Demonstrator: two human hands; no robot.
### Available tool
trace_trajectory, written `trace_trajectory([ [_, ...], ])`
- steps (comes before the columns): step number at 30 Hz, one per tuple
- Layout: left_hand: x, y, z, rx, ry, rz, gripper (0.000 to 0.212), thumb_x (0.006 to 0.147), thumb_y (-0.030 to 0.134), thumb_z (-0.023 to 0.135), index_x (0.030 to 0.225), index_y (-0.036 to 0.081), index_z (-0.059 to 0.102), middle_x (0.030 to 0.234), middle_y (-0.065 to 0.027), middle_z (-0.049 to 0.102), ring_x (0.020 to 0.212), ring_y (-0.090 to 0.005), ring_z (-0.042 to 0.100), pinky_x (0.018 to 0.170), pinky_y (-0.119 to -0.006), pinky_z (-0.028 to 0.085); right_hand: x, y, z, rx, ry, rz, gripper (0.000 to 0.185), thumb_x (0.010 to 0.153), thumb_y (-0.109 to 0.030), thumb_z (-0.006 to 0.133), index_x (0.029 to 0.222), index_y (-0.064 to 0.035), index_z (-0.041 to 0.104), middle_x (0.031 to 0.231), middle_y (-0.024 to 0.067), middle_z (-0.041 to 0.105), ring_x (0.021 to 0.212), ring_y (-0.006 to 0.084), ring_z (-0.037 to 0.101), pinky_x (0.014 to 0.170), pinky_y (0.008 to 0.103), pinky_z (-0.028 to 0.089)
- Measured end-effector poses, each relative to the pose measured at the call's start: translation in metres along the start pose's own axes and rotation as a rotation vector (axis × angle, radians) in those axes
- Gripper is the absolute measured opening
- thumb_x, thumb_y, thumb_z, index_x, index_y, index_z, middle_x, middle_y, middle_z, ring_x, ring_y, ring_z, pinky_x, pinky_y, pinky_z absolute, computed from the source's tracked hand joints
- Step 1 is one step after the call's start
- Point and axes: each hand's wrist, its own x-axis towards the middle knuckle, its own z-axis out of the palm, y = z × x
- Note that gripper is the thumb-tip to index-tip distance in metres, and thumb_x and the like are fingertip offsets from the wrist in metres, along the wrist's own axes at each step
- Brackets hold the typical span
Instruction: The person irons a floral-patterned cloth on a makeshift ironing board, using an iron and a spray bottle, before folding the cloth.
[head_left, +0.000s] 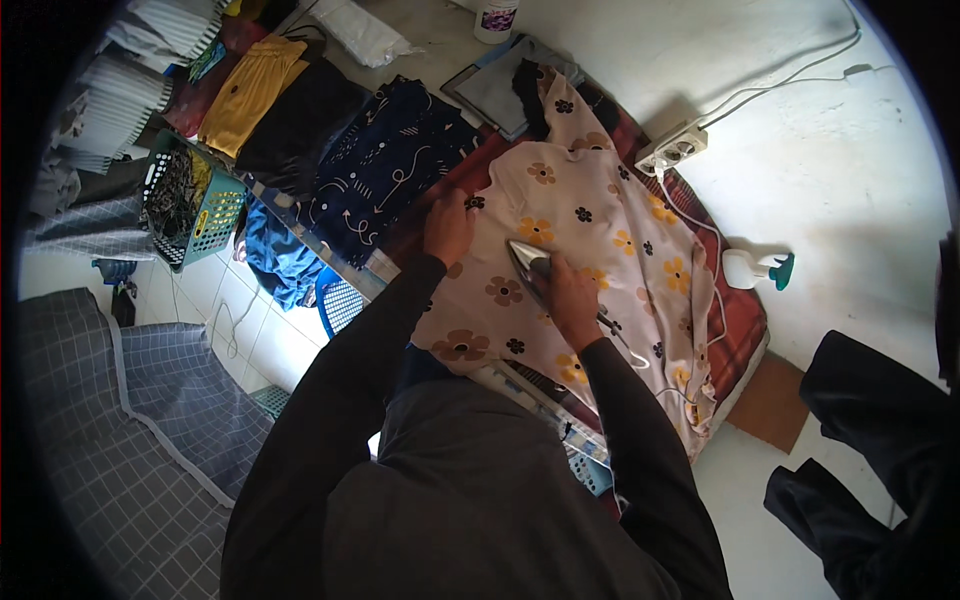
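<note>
A pale pink flowered garment (551, 199) lies spread over a red patterned padded surface (739, 322). My right hand (574, 296) is closed around the handle of a clothes iron (529, 259), whose pointed tip faces up and left on the cloth. My left hand (450, 225) rests on the garment's left edge with nothing gripped that I can see; its fingers are partly hidden. The iron's cord comes out behind my right hand and runs over the cloth's right side.
Folded navy printed cloth (390, 165) and yellow cloth (255, 94) lie at left. Against the wall are a power strip (675, 150) and a spray bottle (754, 268). A green basket (217, 217) with clothes stands left; dark clothing (870, 397) hangs right.
</note>
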Motion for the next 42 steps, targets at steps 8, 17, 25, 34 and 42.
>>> trace_trajectory([
  [8,-0.01,-0.006,-0.01,-0.042,0.098,0.021,0.014,0.105,0.017,0.066,0.111,0.01,0.056,0.103,-0.0167,0.07,0.09,-0.0434,0.072,0.074,-0.055,0.057,0.018,-0.006,0.004,-0.012,-0.007,0.046,0.04,0.099,-0.043,0.076,0.108,-0.0066,0.062,0.091,0.0179,0.077,0.083,0.041,0.076,0.074,0.0522,0.056],
  [17,0.01,0.007,-0.012,0.018,0.06,-0.036,0.02,0.1,0.014,0.068,0.115,0.006,0.058,0.11,-0.0187,0.07,0.105,-0.0429,0.069,0.087,-0.054,0.056,0.02,-0.02,0.005,0.055,-0.126,0.05,0.041,0.099,-0.041,0.076,0.109,-0.0047,0.061,0.091,0.0221,0.076,0.083,0.045,0.074,0.073,0.0564,0.057],
  [25,0.114,0.027,0.01,0.053,-0.071,0.238,0.036,0.098,0.022,0.072,0.124,0.0,0.06,0.123,-0.0198,0.069,0.117,-0.0436,0.064,0.095,-0.056,0.054,0.05,-0.033,-0.005,0.102,0.046,0.121,0.037,0.099,-0.032,0.076,0.106,-0.002,0.056,0.082,0.0243,0.073,0.076,0.0465,0.073,0.069,0.0571,0.056],
  [34,0.144,0.001,-0.003,-0.221,-0.179,0.11,0.024,0.091,0.024,0.082,0.1,0.003,0.073,0.089,-0.0205,0.075,0.089,-0.0414,0.074,0.08,-0.052,0.057,0.119,-0.032,0.019,0.147,0.162,0.106,0.036,0.099,-0.03,0.077,0.108,-0.0031,0.054,0.084,0.0261,0.073,0.08,0.0495,0.072,0.072,0.0588,0.055],
  [42,0.157,-0.006,0.001,-0.285,-0.163,0.121,0.021,0.09,0.02,0.084,0.1,0.003,0.078,0.091,-0.019,0.078,0.087,-0.0378,0.077,0.079,-0.047,0.059,0.143,-0.036,0.016,0.156,0.126,0.035,0.031,0.097,-0.022,0.075,0.109,-0.0003,0.057,0.085,0.026,0.073,0.082,0.0477,0.072,0.073,0.058,0.056],
])
